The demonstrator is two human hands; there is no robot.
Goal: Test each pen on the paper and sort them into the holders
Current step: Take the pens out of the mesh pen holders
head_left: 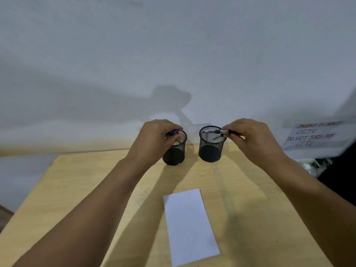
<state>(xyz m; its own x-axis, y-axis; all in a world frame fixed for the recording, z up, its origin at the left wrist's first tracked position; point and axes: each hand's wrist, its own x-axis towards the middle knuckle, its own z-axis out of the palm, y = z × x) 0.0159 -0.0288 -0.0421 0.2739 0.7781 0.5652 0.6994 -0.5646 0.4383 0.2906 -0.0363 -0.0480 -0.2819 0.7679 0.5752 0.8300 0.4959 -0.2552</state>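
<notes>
Under the right hand (254,140), pinching a black pen (228,131), the right holder (211,144) held pens; the left hand (154,139) gripped a blue pen (172,132) over the left holder (174,151), hiding its contents; paper (189,226) lay nearer.

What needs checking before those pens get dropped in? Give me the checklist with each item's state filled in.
1. Left hand grips its pen firmly: ok, fingers closed around it.
2. Right hand grips its pen: ok, pinched at the fingertips.
3. Left pen is over the left holder: ok, at its rim.
4. Right pen is over the right holder: ok, the tip reaches over the opening.
5. Both holders stand upright on the table: ok.
6. Pens were tested on the paper: cannot tell, no marks are visible on the sheet.
</notes>
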